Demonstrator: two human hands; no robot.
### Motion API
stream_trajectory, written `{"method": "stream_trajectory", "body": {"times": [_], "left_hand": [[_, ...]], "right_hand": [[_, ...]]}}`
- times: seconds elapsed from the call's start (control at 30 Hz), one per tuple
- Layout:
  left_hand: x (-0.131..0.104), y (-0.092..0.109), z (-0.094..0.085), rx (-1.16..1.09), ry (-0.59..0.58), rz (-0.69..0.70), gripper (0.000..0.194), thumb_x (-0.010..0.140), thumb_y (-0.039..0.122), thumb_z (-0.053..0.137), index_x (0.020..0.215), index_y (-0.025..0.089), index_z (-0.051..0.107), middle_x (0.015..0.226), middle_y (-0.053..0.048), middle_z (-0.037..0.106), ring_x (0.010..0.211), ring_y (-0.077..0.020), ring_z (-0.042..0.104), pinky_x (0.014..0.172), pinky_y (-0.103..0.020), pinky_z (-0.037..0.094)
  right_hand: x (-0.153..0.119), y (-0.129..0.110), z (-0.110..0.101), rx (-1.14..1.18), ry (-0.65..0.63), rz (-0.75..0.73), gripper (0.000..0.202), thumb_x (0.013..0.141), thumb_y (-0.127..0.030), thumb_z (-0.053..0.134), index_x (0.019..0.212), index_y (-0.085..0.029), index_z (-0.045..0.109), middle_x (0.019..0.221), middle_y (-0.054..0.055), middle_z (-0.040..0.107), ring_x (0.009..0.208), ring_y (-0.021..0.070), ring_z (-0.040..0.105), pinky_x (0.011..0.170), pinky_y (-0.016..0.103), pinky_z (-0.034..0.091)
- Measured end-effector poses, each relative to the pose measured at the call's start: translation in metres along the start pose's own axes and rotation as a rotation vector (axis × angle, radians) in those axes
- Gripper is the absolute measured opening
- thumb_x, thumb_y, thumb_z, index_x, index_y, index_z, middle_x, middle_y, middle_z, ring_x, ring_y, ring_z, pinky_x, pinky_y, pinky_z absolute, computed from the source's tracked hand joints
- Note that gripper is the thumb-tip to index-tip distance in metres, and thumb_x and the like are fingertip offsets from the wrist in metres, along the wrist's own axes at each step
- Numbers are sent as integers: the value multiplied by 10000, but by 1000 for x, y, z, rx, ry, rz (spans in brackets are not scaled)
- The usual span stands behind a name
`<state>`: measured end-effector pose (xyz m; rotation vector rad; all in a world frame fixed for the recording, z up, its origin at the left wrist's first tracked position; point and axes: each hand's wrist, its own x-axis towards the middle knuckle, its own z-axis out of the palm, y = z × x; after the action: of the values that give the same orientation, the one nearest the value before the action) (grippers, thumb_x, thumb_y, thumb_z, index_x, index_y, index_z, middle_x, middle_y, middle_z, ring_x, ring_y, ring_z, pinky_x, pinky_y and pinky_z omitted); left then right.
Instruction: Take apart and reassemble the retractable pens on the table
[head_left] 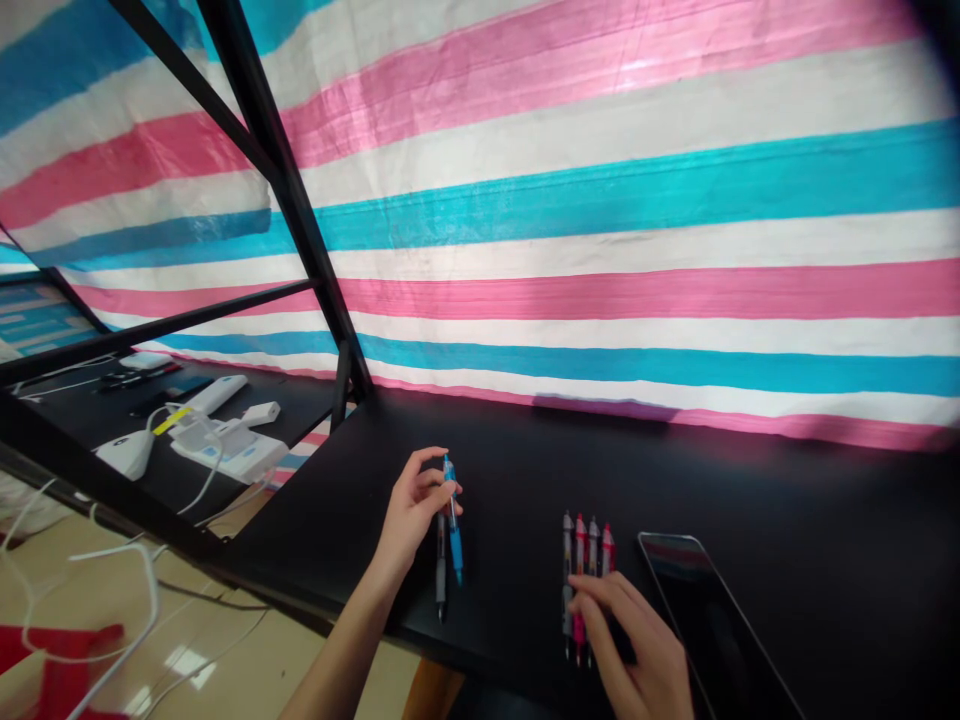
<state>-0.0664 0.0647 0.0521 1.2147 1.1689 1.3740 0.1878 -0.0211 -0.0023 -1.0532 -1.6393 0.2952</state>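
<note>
My left hand [416, 505] grips a blue pen [454, 535] between thumb and fingers, tilted over the black table top. Just left of it a grey pen [441, 575] lies beside and partly under those fingers; whether the hand holds it too, I cannot tell. Several pens stand side by side in a row at the right, grey ones and red ones alternating, among them a grey pen [568, 545] at the left end and a red pen [580, 540] beside it. My right hand [634, 640] bends over this row, thumb and index fingertips on the left pens, its fingers hiding the lower right ones.
A dark phone [709, 610] lies right of my right hand. The black table [510, 450] meets a striped plastic sheet [637, 300] behind. At left stand a black metal frame [300, 230] and another table with chargers, a power strip [240, 455] and loose white cables [154, 590].
</note>
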Motion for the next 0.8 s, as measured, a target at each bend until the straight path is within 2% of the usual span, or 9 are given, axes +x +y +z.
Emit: {"method": "stream_trajectory", "body": {"times": [0.2,0.4,0.63,0.8], "left_hand": [[2,5,1,-12,-17,10,337,775,269,749,1044,203,557,723,25,677,556,-162,661,577,-271,486],[2,7,2,13,-22,13,372,799,314,727,1108,213,546,742,24,672,580,-162,662,597,-280,497],[5,-6,1,143,-65,-8,309,765,311,707,1012,221,545,658,52,627,516,-172,650,535,-271,478],[5,-15,0,351,-39,51,263,771,297,692,1009,228,605,578,59,619,562,-184,625,609,-288,466]], "right_hand": [[-2,3,-3,45,-62,56,148,979,-190,592,1010,-196,737,818,57,719,733,204,719,668,273,580],[-3,5,-3,60,-60,59,148,985,-207,591,978,-195,739,793,58,710,708,200,711,650,266,572],[-1,3,-4,65,-68,84,158,985,-232,595,953,-195,745,785,54,705,705,201,714,647,264,577],[0,2,-4,67,-69,91,173,990,-247,588,944,-191,745,772,63,708,690,209,712,633,271,581]]}}
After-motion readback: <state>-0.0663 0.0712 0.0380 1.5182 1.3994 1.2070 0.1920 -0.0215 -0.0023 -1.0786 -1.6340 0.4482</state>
